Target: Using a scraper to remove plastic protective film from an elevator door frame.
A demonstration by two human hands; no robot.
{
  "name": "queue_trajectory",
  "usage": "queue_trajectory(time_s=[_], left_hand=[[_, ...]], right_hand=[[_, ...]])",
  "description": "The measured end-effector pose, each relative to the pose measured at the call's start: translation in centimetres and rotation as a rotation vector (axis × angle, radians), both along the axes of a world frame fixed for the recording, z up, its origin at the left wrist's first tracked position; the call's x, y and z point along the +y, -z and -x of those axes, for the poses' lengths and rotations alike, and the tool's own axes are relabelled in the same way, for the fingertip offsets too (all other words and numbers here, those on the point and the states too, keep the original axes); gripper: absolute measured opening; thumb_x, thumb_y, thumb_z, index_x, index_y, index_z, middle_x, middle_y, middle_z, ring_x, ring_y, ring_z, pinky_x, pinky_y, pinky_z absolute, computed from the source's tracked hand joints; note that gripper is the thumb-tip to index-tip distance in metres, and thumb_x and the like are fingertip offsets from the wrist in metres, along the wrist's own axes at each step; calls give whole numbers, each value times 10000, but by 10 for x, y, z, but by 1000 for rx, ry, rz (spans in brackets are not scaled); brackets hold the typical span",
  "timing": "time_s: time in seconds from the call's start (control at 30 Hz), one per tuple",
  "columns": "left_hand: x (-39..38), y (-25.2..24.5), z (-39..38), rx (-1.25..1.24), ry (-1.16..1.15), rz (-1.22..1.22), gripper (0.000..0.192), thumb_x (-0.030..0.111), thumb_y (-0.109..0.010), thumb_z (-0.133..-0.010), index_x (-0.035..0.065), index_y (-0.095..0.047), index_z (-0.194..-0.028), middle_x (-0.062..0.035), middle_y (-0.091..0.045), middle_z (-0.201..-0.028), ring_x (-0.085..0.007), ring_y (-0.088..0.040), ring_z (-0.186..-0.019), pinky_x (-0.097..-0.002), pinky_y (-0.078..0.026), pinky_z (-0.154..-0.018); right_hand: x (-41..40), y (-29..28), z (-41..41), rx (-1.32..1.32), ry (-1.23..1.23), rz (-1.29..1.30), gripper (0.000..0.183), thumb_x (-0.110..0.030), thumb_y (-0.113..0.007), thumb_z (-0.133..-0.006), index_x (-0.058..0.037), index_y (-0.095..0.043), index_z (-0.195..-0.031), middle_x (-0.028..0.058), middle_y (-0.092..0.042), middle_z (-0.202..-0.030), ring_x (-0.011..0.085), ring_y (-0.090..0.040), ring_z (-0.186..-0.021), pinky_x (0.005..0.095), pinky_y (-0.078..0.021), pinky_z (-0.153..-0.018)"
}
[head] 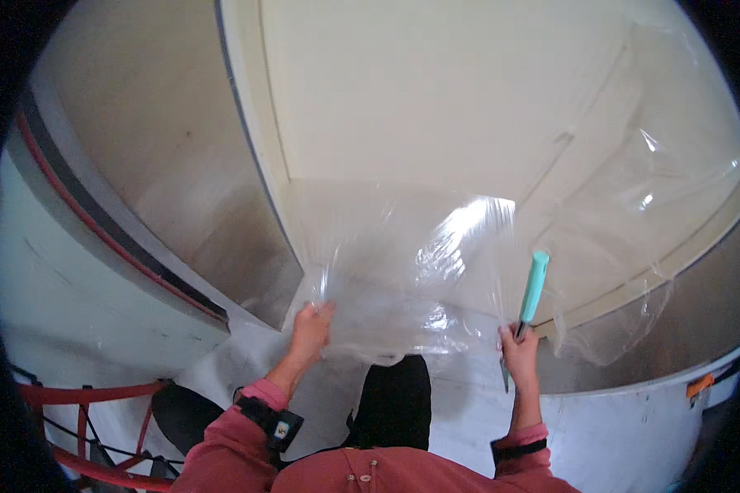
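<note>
A sheet of clear plastic film [401, 265] is stretched between my two hands over the lower part of a large cream panel [444, 92]. My left hand [312, 330] pinches the film's left side, which gathers into creases at the fingers. My right hand [519, 351] grips the film's right side and also holds a teal-handled tool [534, 286]. The teal handle points up and away from me; a thin metal tip shows below the hand. The tool's exact kind cannot be told. The film's near edge hangs just beyond my dark-trousered leg [398, 400].
More loose clear film [647, 203] lies wrinkled over the panel's right side. At left stand a brownish panel [179, 142] and a pale green surface [92, 296] with a red-lined edge. A red metal frame [92, 394] is at lower left. A white curved-looking surface [623, 431] sits at lower right.
</note>
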State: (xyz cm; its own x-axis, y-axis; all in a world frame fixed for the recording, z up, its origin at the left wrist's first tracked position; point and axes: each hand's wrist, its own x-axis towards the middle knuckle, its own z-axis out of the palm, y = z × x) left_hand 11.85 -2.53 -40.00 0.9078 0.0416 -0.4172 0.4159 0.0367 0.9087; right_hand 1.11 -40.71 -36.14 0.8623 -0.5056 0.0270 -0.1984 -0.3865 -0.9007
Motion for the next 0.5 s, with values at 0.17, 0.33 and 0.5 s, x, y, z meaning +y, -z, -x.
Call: queue_trajectory(time_s=[0.17,0.33,0.5], left_hand=[[16,51,54,-21,26,-117,243,267,-600,-890,29,-615,-843,42,-511,-638,-56,-435,-559,-249,-363,-488],[37,95,111,185,93,-217,285,286,-626,-867,3,-629,-836,34,-505,-628,-62,-437,-583,-267,-380,-520],[77,101,93,340,607,38,358,286,-631,-858,9,-593,-1081,-35,-614,-823,-135,-556,-687,-289,-441,-597]], right_hand=[[14,72,49,111,-38,-26,246,-188,-668,-834,4,-551,-736,24,-532,-571,98,-510,-503,270,-422,-462],[27,127,126,327,-29,-58,227,-156,-660,-829,-24,-519,-710,9,-500,-580,101,-516,-486,281,-480,-468],[47,107,149,293,22,-187,201,-134,-656,-828,-26,-529,-716,11,-506,-584,104,-525,-494,278,-492,-465]])
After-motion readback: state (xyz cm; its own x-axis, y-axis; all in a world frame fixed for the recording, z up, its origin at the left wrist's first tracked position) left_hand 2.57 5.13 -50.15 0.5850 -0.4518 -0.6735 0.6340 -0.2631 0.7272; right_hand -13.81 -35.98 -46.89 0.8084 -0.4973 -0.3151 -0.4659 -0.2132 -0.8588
